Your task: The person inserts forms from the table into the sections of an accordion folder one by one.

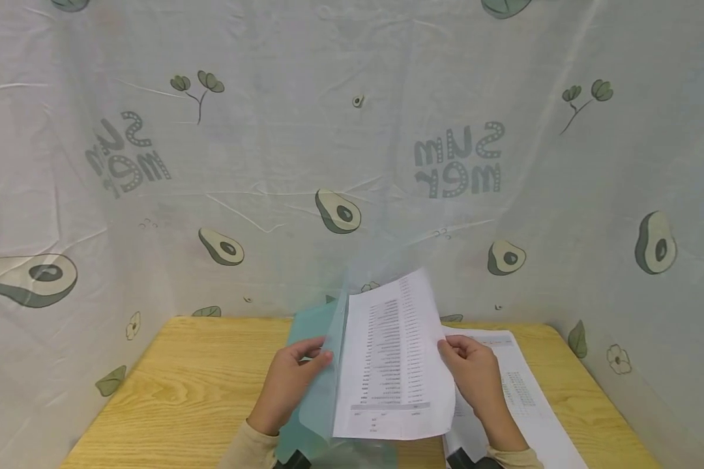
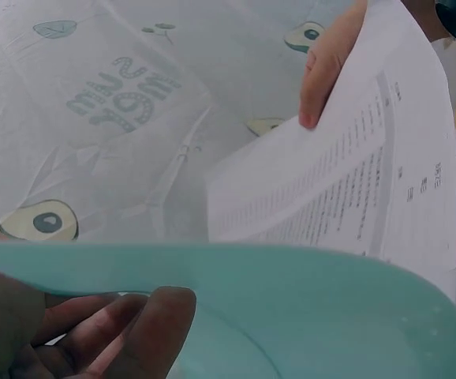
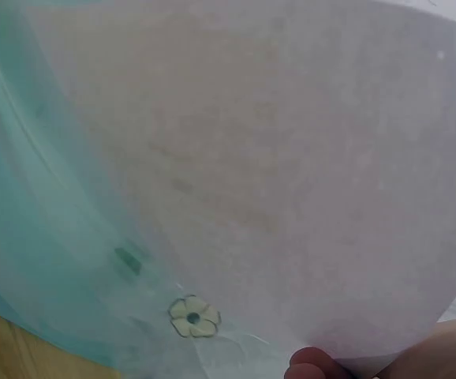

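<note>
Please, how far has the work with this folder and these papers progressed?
Done: the teal folder looks open, its edge in the left grip. In hand: the right grip holds a printed sheet beside it. Remaining, probably: settling this sheet, in or out unclear; other paper lies on the table.

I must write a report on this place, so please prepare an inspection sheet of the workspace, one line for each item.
Surface: wood-grain table, mostly bare on the left.
Job's things: printed sheet, raised beside teal folder; whether inserted, cannot tell.
Clutter: other papers lying at right.
Grips: left hand holds the folder; right hand pinches the printed sheet's right edge.
Cables: nothing seen.
Surroundings: creased avocado-print curtain.
</note>
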Tool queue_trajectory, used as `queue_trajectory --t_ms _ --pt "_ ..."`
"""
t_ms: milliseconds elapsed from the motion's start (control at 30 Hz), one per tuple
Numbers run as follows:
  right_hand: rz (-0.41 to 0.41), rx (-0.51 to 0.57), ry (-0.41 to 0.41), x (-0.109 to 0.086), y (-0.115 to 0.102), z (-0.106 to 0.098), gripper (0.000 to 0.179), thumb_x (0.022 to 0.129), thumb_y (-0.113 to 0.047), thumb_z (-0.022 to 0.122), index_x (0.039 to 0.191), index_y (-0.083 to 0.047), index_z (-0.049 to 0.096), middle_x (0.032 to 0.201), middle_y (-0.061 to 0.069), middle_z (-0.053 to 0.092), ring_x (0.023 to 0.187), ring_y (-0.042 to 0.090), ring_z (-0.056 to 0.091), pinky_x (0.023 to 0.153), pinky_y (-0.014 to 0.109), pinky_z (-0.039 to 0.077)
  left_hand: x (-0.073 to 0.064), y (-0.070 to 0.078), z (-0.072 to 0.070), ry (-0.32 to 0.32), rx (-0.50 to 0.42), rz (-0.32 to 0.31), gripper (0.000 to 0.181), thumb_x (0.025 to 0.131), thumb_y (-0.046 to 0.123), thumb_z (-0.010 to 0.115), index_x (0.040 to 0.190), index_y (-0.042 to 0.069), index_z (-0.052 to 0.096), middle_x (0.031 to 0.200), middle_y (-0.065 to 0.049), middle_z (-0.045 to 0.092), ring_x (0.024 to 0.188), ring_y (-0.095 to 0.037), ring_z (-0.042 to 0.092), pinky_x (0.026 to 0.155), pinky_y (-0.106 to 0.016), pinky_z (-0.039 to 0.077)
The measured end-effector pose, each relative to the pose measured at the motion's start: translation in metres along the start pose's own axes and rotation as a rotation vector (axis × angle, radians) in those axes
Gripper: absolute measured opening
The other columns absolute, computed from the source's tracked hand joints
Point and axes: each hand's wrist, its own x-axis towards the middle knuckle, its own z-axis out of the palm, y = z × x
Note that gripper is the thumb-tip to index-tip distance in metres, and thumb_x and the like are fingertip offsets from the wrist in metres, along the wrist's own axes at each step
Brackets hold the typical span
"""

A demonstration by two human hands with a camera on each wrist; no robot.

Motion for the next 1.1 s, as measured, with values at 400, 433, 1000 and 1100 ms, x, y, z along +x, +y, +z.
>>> queue_trajectory --t_ms 400,433,1000,1100 --pt "-0.004 0.054 -0.041 -0.006 0.002 0.029 0.025 0.099 -0.018 0.068 0.109 0.003 0.076 0.082 0.006 0.074 0.065 0.015 0.062 0.054 0.024 0.047 0.001 -0.001 0.001 -0.01 -0.033 -0.004 0.039 0.094 0.018 0.077 0.128 0.0 0.071 0.103 -0.012 0.066 0.087 -0.018 0.063 0.072 -0.028 0.053" --pt "-0.002 0.064 -0.04 -0.006 0.003 0.031 0.024 0.099 -0.018 0.068 0.108 0.003 0.076 0.081 0.006 0.074 0.065 0.015 0.062 0.054 0.024 0.048 0.001 -0.001 0.001 -0.012 -0.036 -0.003 0.039 0.094 0.018 0.077 0.128 0.0 0.071 0.104 -0.012 0.066 0.087 -0.018 0.063 0.072 -0.028 0.053" --pt "0.05 0.188 -0.188 -0.005 0.012 0.056 0.025 0.099 -0.022 0.069 0.11 0.001 0.072 0.077 0.005 0.072 0.064 0.018 0.064 0.058 0.027 0.052 0.0 0.0 0.002 -0.002 -0.041 -0.01 0.04 0.095 0.018 0.076 0.13 -0.001 0.069 0.103 -0.012 0.066 0.086 -0.018 0.061 0.069 -0.027 0.052" --pt "0.107 0.256 -0.223 -0.009 0.01 0.048 0.022 0.097 -0.021 0.071 0.104 0.0 0.071 0.071 0.006 0.067 0.059 0.018 0.061 0.056 0.026 0.053 0.0 0.001 0.001 0.003 -0.041 -0.008 0.04 0.095 0.017 0.075 0.13 0.0 0.069 0.103 -0.012 0.067 0.086 -0.018 0.062 0.068 -0.027 0.053"
